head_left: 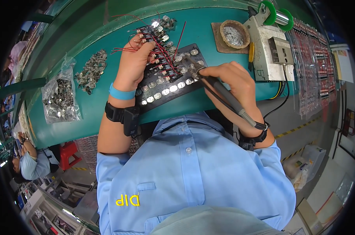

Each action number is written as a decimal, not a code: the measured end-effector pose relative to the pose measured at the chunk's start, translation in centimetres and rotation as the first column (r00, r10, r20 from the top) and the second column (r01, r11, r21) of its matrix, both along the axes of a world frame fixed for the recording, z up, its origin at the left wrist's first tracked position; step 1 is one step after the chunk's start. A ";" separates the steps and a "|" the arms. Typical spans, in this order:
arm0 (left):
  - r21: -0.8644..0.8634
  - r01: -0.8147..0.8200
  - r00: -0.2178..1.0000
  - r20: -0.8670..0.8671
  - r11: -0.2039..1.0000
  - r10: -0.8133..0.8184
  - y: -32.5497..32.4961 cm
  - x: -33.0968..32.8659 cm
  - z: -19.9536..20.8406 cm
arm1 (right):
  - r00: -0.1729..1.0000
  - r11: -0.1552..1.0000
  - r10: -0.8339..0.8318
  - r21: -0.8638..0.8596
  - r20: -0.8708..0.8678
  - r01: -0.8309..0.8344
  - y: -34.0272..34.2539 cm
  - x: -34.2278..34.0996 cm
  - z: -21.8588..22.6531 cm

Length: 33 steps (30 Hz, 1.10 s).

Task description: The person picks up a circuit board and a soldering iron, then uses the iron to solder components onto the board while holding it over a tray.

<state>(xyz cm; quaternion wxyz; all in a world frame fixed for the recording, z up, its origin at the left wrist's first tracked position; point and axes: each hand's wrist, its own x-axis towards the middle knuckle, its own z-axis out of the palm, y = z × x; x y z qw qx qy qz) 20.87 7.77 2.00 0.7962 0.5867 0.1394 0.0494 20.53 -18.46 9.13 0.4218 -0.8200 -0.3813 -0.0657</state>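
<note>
My right hand [234,80] grips a soldering iron [224,93] by its grey handle, the front end pointing up and left over a black tray [167,94]. Round silvery parts [173,89] sit in rows on the tray. My left hand [133,58] is closed at the far left of the tray, its fingers on a row of small wired parts [161,64] with red and black wires. Loose red wires [124,49] stick out beside that hand. The iron's tip is near the silvery parts; I cannot tell whether it touches.
A heap of small metal parts [92,70] and a clear bag of them [62,100] lie left on the green mat [103,129]. Back right stand a round pot [235,34], a metal control box [265,51] and a green-flanged solder reel [279,17]. Another person [34,162] is far left.
</note>
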 end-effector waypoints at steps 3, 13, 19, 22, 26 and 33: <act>0.000 -0.004 1.000 0.008 1.000 0.004 0.1 0.0 0.0 | 0.993 0.993 -0.117 -0.004 0.004 0.117 -0.8 0.1 0.4; 0.016 0.006 1.000 0.012 1.000 -0.006 0.1 0.1 0.0 | 0.927 0.926 -0.374 0.055 0.015 0.372 -3.4 1.2 -1.2; 0.012 0.003 1.000 0.009 1.000 -0.003 0.1 0.1 0.0 | 0.964 0.959 -0.266 0.110 0.020 0.262 -3.2 0.7 -0.6; 0.014 0.012 1.000 0.012 1.000 -0.013 0.1 0.1 0.0 | 0.962 0.950 -0.270 0.150 -0.045 0.273 -2.5 0.2 -0.6; -0.012 0.006 1.000 0.019 1.000 -0.006 0.2 0.2 0.3 | 0.956 0.947 -0.261 0.157 -0.132 0.280 -2.4 -0.5 -0.7; -0.021 -0.056 0.992 0.110 0.998 0.058 -0.2 0.4 0.1 | 0.984 0.982 -0.177 0.061 0.012 0.176 -2.4 -0.1 -0.5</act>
